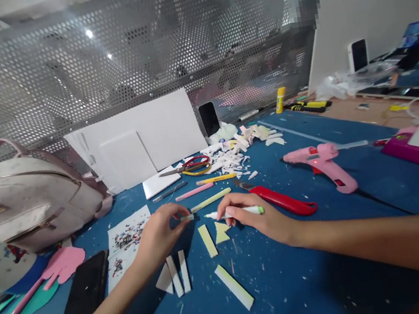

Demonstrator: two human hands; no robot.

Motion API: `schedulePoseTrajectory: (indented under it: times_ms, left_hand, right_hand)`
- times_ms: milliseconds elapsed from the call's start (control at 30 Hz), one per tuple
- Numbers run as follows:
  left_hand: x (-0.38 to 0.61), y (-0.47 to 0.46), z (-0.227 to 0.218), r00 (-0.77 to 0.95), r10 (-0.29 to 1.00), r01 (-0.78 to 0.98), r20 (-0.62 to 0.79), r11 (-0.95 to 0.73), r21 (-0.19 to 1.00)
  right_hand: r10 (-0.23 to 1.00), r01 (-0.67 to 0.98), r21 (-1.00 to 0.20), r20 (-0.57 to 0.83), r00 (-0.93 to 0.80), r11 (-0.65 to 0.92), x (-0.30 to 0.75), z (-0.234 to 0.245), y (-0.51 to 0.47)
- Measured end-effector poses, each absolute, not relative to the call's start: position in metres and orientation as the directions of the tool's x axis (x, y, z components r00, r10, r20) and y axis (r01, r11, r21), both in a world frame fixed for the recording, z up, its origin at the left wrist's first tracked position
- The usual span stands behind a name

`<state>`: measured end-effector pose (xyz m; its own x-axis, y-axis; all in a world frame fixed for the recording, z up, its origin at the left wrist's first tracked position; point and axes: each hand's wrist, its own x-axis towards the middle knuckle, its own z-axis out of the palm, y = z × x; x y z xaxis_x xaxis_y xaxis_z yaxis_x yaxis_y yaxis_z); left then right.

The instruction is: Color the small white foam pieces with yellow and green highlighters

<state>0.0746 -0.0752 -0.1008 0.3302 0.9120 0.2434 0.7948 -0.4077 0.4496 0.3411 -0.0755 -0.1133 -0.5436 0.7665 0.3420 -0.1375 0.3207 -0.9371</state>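
Note:
My right hand (pixel 257 218) is closed on a white marker with a green end (pixel 238 211), held level over the blue mat. My left hand (pixel 160 234) pinches the marker's small cap (pixel 187 217), pulled a little way off the marker's tip. Below the marker lie pale yellow foam strips (pixel 208 240) and a yellow triangle scrap (pixel 221 233). White foam strips (pixel 176 275) lie by my left wrist, and a longer strip (pixel 235 286) lies nearer me.
A red utility knife (pixel 284 201), pink glue gun (pixel 323 160), scissors (pixel 191 166), pencils and paper scraps lie beyond the hands. A backpack (pixel 29 199) and black phone (pixel 81 299) are at left. White boards (pixel 139 139) lean on the mesh wall.

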Motion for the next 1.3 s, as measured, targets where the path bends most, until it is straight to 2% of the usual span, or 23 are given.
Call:
schedulePoseTrajectory:
  times_ms: [367, 633, 833, 1067, 1167, 1300]
  left_hand:
    - [0.104, -0.105, -0.078, 0.351, 0.903, 0.664, 0.249, -0.427, 0.614]
    - [0.106, -0.106, -0.064, 0.478, 0.855, 0.558, 0.203, -0.474, 0.681]
    - [0.106, -0.109, -0.042, 0.566, 0.813, 0.524, 0.139, -0.485, 0.701]
    - [0.112, -0.122, -0.046, 0.523, 0.835, 0.523, 0.17, -0.473, 0.709]
    - [0.109, -0.12, -0.047, 0.536, 0.827, 0.56, 0.169, -0.498, 0.662]
    - [0.081, -0.093, -0.045, 0.496, 0.835, 0.688, 0.236, -0.545, 0.48]
  right_hand:
    - [0.723, -0.137, -0.936, 0.339, -0.602, 0.325, 0.341, -0.116, -0.077]
    - [0.658, -0.188, -0.94, 0.334, -0.674, 0.284, 0.342, -0.117, -0.076]
    - [0.465, -0.211, -0.818, 0.493, -0.735, 0.534, 0.346, -0.112, -0.084]
    - [0.387, -0.23, -0.745, 0.554, -0.737, 0.626, 0.348, -0.108, -0.086]
    - [0.416, -0.217, -0.795, 0.503, -0.758, 0.567, 0.346, -0.109, -0.086]
    - [0.646, -0.191, -0.931, 0.355, -0.676, 0.311, 0.34, -0.115, -0.083]
